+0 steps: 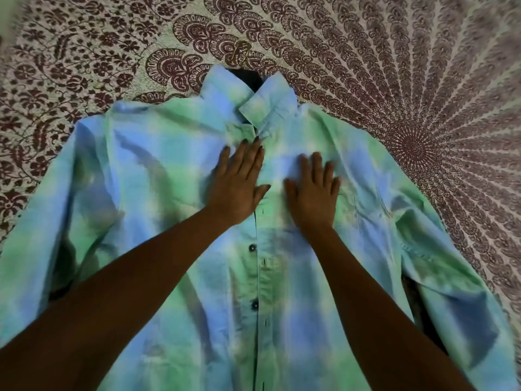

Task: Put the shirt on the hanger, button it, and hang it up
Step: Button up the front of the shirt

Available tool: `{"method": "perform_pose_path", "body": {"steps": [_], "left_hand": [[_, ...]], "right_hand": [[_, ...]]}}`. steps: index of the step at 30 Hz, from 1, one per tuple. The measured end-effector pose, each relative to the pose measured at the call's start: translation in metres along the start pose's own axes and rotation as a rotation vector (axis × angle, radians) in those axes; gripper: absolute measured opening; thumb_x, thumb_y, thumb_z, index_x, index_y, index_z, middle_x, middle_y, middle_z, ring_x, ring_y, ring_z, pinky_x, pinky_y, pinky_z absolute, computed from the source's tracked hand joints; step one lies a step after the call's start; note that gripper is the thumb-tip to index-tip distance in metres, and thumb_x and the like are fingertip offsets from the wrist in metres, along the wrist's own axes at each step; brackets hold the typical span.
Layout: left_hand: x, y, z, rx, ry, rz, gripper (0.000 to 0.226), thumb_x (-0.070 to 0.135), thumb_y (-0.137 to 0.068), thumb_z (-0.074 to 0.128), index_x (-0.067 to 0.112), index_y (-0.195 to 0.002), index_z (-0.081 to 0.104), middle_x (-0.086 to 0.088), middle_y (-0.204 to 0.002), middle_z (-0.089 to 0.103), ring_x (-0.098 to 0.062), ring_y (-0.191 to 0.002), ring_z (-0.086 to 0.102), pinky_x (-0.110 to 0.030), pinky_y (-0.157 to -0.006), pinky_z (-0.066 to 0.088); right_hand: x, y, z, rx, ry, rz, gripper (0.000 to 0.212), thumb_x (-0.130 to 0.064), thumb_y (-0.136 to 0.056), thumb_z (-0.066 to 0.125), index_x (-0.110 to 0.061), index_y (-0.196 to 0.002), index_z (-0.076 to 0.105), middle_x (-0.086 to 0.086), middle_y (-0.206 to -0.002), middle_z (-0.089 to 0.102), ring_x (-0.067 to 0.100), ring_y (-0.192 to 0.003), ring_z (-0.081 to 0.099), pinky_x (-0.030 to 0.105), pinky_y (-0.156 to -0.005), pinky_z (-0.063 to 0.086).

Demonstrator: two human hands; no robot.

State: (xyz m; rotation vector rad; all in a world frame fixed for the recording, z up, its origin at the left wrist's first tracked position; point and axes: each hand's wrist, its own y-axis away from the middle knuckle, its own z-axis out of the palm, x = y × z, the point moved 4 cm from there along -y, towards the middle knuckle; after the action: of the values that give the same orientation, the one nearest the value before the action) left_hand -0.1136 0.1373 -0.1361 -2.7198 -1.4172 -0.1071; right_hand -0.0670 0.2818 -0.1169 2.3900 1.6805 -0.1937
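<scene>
Shirt (158, 176) sits on its hanger (243, 52); our left hand (236, 190) and right hand (315, 196) press it, fingers (245, 158) straight. Next, buttoning likely needs pinching.

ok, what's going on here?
A person presses the left hand and right hand flat on the chest of a green-blue shirt, either side of the placket. The shirt lies front-up on a patterned bedspread. A gold hanger hook shows above the collar, so the hanger seems in. The two visible buttons look unfastened.
</scene>
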Motion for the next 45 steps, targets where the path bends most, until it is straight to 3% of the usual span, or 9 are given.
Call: {"method": "perform_pose_path", "body": {"steps": [3,7,14,18,24,30,34,39,45], "left_hand": [[0.0,-0.002,-0.003,-0.05,-0.006,0.003,0.072,0.052,-0.091,0.019,0.003,-0.144,0.023,-0.016,-0.152,0.024,-0.034,-0.141,0.023,-0.051,-0.112,0.002],[0.019,0.018,-0.009,-0.027,-0.019,0.106,0.081,0.063,-0.087,0.025,0.007,-0.145,0.021,-0.014,-0.154,0.021,-0.032,-0.142,0.02,-0.053,-0.113,0.004],[0.017,0.027,-0.002,-0.139,-0.059,0.043,0.1,0.078,-0.072,0.013,0.014,-0.148,0.014,-0.007,-0.157,0.011,-0.024,-0.145,0.01,-0.053,-0.111,-0.013],[0.021,0.031,-0.016,-0.165,-0.083,-0.004,0.104,0.08,-0.075,0.018,0.008,-0.148,0.003,-0.01,-0.157,-0.003,-0.024,-0.146,-0.004,-0.052,-0.112,-0.016],[0.066,0.106,-0.013,-0.072,0.078,-0.137,0.079,0.062,-0.091,0.016,0.004,-0.144,0.024,-0.018,-0.153,0.02,-0.037,-0.141,0.019,-0.057,-0.113,0.008],[0.068,0.113,-0.01,-0.187,0.155,-0.201,0.089,0.068,-0.083,0.004,0.007,-0.145,0.021,-0.013,-0.155,0.019,-0.033,-0.143,0.014,-0.057,-0.114,0.005],[0.081,0.147,-0.041,-0.084,0.289,-0.206,0.085,0.061,-0.082,0.005,0.007,-0.147,0.013,-0.011,-0.156,0.01,-0.029,-0.145,0.006,-0.049,-0.116,-0.001],[0.108,0.235,-0.046,-0.118,0.247,-0.163,0.075,0.059,-0.092,0.008,0.009,-0.144,0.026,-0.013,-0.154,0.021,-0.035,-0.142,0.018,-0.055,-0.113,0.013],[0.051,0.37,-0.015,-0.201,0.044,-0.558,0.077,0.065,-0.086,0.019,0.02,-0.149,0.013,-0.01,-0.157,0.01,-0.038,-0.143,0.012,-0.064,-0.108,0.011]], "right_hand": [[0.015,-0.002,0.007,-0.148,0.034,-0.086,0.066,-0.055,-0.091,0.022,-0.023,-0.149,0.011,0.006,-0.158,-0.004,0.031,-0.145,-0.006,0.046,-0.115,-0.005],[0.047,-0.012,-0.031,0.112,0.097,0.052,0.067,-0.056,-0.091,0.021,-0.024,-0.149,0.012,0.006,-0.158,0.003,0.031,-0.145,-0.003,0.048,-0.114,-0.009],[0.167,-0.003,-0.033,-0.306,0.226,0.223,0.09,-0.079,-0.079,0.015,-0.025,-0.148,-0.005,-0.002,-0.158,-0.01,0.023,-0.145,-0.005,0.063,-0.111,-0.005],[0.134,0.006,-0.046,-0.126,0.219,0.158,0.089,-0.075,-0.081,0.015,-0.02,-0.149,0.003,0.012,-0.158,-0.003,0.035,-0.144,-0.004,0.06,-0.113,-0.002],[0.058,0.114,0.001,-0.056,0.205,-0.329,0.076,-0.069,-0.088,0.014,-0.022,-0.147,0.02,0.011,-0.155,0.018,0.036,-0.142,0.013,0.053,-0.113,0.002],[0.063,0.133,0.004,-0.17,0.029,-0.243,0.08,-0.068,-0.082,0.019,-0.026,-0.149,0.009,0.008,-0.158,0.002,0.03,-0.145,-0.005,0.052,-0.117,-0.002],[0.033,0.193,-0.008,-0.084,-0.053,-0.36,0.074,-0.062,-0.088,0.026,-0.017,-0.147,0.021,0.012,-0.156,0.016,0.031,-0.145,0.006,0.049,-0.115,0.003],[0.021,0.274,0.001,-0.079,-0.038,-0.443,0.067,-0.058,-0.093,0.019,-0.016,-0.142,0.033,0.014,-0.15,0.031,0.036,-0.141,0.021,0.047,-0.115,0.006],[0.054,0.337,0.035,-0.176,0.14,-0.382,0.073,-0.065,-0.09,0.013,-0.021,-0.146,0.025,0.01,-0.155,0.021,0.036,-0.142,0.017,0.058,-0.112,0.014]]}}
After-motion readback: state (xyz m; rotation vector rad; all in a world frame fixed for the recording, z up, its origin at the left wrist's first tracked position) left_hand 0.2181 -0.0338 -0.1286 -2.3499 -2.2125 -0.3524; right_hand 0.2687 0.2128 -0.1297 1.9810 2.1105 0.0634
